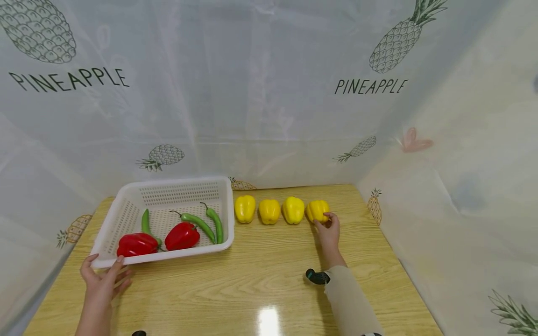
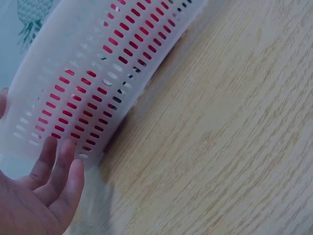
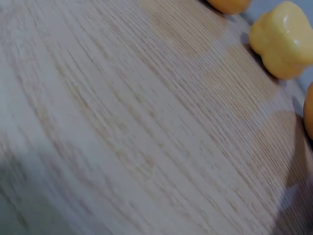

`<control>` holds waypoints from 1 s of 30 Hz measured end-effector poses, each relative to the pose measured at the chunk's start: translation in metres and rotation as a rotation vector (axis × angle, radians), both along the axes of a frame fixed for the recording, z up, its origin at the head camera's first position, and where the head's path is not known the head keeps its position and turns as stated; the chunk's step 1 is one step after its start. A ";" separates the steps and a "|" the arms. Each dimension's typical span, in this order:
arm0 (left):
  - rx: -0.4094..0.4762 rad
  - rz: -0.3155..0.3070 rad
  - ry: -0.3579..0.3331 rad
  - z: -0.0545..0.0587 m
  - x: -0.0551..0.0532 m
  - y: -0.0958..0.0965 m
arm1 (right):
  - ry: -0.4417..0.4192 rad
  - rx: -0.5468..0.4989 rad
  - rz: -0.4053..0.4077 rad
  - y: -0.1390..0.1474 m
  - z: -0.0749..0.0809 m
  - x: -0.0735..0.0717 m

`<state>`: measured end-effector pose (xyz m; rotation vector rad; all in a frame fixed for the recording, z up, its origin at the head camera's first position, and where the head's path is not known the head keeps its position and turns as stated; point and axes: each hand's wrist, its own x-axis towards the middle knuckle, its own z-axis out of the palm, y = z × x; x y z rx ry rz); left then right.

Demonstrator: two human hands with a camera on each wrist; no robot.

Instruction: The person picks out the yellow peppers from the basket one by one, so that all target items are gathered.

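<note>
My left hand (image 1: 101,280) holds the near left corner of a white plastic basket (image 1: 229,210), one digit on each side of the corner. In the left wrist view three fingers (image 2: 68,181) lie loosely against the basket's slotted wall (image 2: 73,105). Inside the basket are two red bell peppers (image 1: 182,236) and three green chili peppers (image 1: 215,225). My right hand (image 1: 329,233) grips the rightmost yellow bell pepper (image 1: 317,210) between thumb and fingers, at the end of a row. The right wrist view shows other yellow bell peppers (image 3: 283,41) but barely any of the hand.
Three more yellow bell peppers (image 1: 269,211) stand in line between the basket and my right hand. The wooden table (image 1: 235,289) meets a pineapple-printed sheet (image 1: 252,116) at the back. A black strap device (image 1: 318,277) sits at my right wrist, by a beige sleeve (image 1: 350,298).
</note>
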<state>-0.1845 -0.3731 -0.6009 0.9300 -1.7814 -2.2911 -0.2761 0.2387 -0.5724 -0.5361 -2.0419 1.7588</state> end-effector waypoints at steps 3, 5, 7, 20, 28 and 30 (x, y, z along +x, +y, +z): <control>0.001 -0.006 -0.010 0.001 0.000 -0.001 | 0.000 0.007 -0.002 0.000 0.000 0.000; 0.003 -0.014 -0.011 0.003 0.001 -0.001 | -0.003 0.025 0.000 0.000 -0.001 0.000; -0.007 -0.036 0.001 0.007 0.003 0.001 | -0.004 0.047 0.004 0.002 -0.003 0.001; -0.240 -0.120 -0.098 0.084 0.029 0.045 | -0.003 0.220 0.167 0.011 0.003 0.014; -0.506 -0.311 -0.097 0.094 0.034 0.032 | -0.045 0.323 0.301 0.026 0.022 0.027; -0.598 -0.275 -0.097 0.098 0.037 0.030 | -0.056 0.355 0.332 0.029 0.028 0.031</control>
